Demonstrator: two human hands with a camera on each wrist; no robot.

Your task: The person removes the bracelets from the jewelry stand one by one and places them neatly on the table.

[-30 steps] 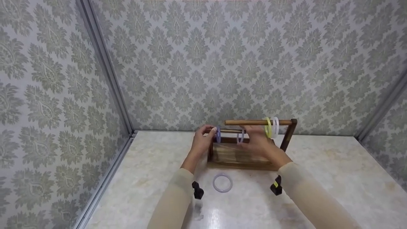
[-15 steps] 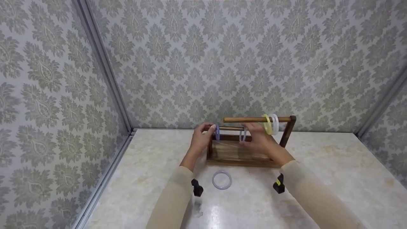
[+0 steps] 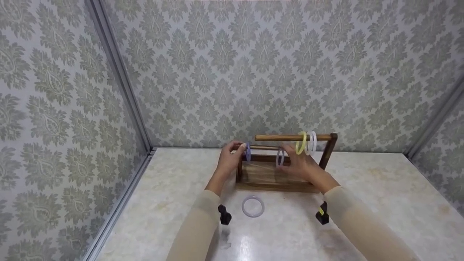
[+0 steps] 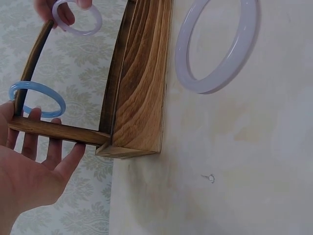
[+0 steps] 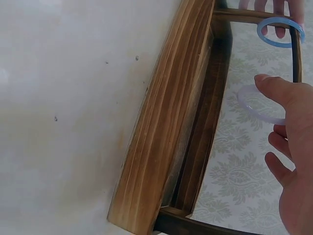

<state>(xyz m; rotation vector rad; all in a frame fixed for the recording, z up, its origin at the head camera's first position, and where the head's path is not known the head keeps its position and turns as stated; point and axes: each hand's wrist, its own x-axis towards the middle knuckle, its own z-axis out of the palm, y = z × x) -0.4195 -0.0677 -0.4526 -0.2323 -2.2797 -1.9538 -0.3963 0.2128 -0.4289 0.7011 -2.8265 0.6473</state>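
Lilac ring, glossy and round, perhaps touches a wooden rod.

Head: we're looking forward and down from the near side, widest and farthest off, taking in left hand, right hand, wooden rack and far wall. Wrists: we're sitting close, one left, one right, both rolled sideways. Across those two we're sharing rack and blue bangle.
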